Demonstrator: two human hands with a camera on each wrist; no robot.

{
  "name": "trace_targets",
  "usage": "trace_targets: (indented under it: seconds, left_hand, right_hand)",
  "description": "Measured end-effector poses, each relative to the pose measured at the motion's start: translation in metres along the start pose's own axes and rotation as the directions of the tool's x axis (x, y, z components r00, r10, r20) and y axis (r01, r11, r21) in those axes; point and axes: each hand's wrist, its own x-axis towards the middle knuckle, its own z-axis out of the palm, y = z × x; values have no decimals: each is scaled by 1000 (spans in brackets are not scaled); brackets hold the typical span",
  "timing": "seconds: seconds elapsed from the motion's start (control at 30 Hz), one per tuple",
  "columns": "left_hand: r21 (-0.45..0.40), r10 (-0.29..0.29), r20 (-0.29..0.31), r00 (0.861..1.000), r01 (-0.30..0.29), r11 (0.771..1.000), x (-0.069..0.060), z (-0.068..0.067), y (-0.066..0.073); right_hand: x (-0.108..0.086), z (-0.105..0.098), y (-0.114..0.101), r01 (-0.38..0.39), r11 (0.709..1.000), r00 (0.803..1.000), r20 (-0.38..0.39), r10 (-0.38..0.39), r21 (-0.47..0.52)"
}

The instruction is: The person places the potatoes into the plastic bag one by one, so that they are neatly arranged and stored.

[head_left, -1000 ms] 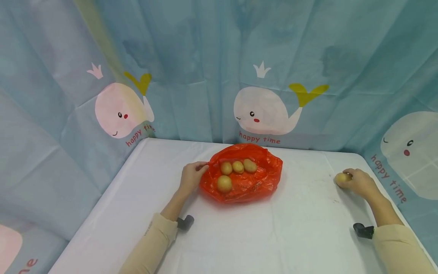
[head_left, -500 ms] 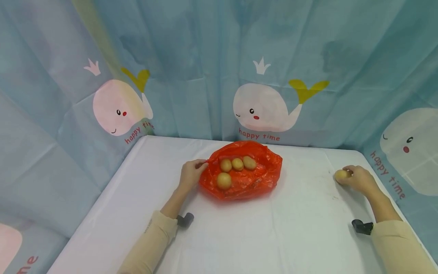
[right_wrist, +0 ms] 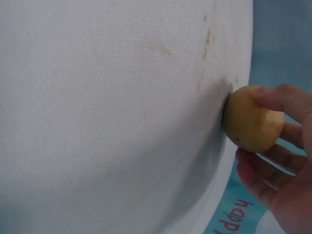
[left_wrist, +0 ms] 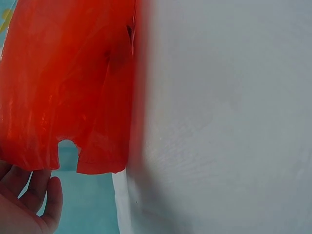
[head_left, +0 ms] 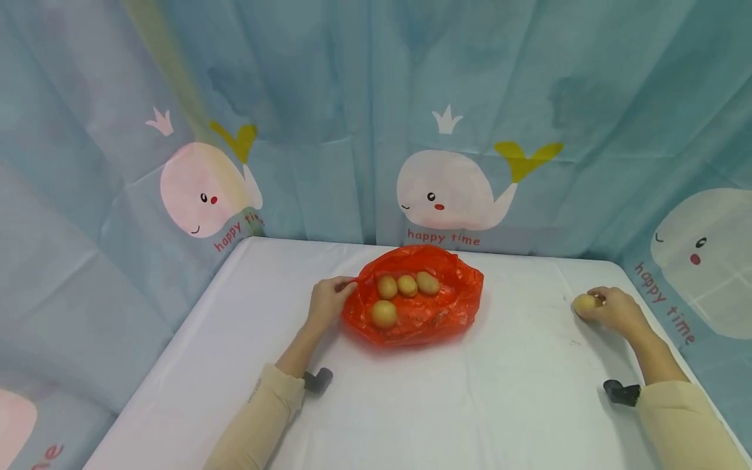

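At the middle of the table lies an open red plastic bag [head_left: 452, 307], with several potatoes [head_left: 384, 314] inside it. My left hand [head_left: 328, 303] pinches the bag's left edge between thumb and fingers; in the left wrist view the red plastic [left_wrist: 73, 87] hangs beside the fingers [left_wrist: 36, 190]. Far to the right, my right hand [head_left: 617, 310] grips a single potato [head_left: 585, 305] at the table surface. The right wrist view shows this potato [right_wrist: 251, 119] between thumb and fingers, touching or very close to the white cloth.
A white cloth covers the table [head_left: 411, 405]. Brown specks of dirt [right_wrist: 207, 41] mark it near the right hand. A blue curtain [head_left: 329, 117] with printed whales encloses the back and sides. Dark wrist-camera mounts [head_left: 621, 393] stick out from both sleeves.
Both hands stay nearly where they were, the left at the bag's edge and the right on the potato. The whole head view shifts slightly up and then down.
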Motion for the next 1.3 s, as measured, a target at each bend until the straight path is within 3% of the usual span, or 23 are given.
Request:
trace_targets:
  seconds: [1.3]
  left_hand:
    - [35, -40, 10, 999, 40, 999, -1, 1, 5]
  right_hand:
    - [-5, 2, 0, -8, 1000, 1000, -12, 8, 24]
